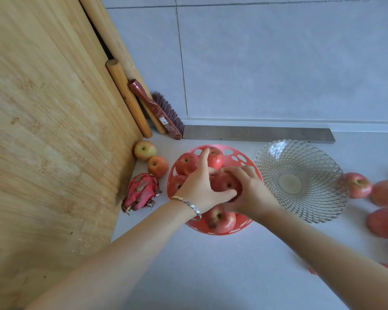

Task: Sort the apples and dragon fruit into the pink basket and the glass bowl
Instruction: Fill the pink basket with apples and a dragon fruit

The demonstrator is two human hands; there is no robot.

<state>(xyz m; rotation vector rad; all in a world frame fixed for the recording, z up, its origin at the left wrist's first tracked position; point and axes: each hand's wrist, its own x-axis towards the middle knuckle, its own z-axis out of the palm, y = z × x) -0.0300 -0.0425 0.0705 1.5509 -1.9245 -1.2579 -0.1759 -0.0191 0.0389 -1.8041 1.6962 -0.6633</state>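
The pink basket point(232, 155) stands mid-counter and holds several red apples. Over it, my left hand point(198, 186) and my right hand point(250, 191) both wrap one apple point(224, 183) in the basket's middle. Another apple point(220, 219) lies at the basket's near side. To the right stands the glass bowl point(300, 162) with nothing in it. A dragon fruit point(141, 191) lies left of the basket, with two apples point(145, 150) point(158, 166) behind it. More apples point(357, 184) point(386, 193) point(384, 223) lie right of the bowl.
A large wooden board point(49, 130) leans at the left, with rolling pins point(128, 97) and a brush point(164, 113) against the tiled wall. A grey metal bar point(258, 133) lies along the wall behind the basket and bowl.
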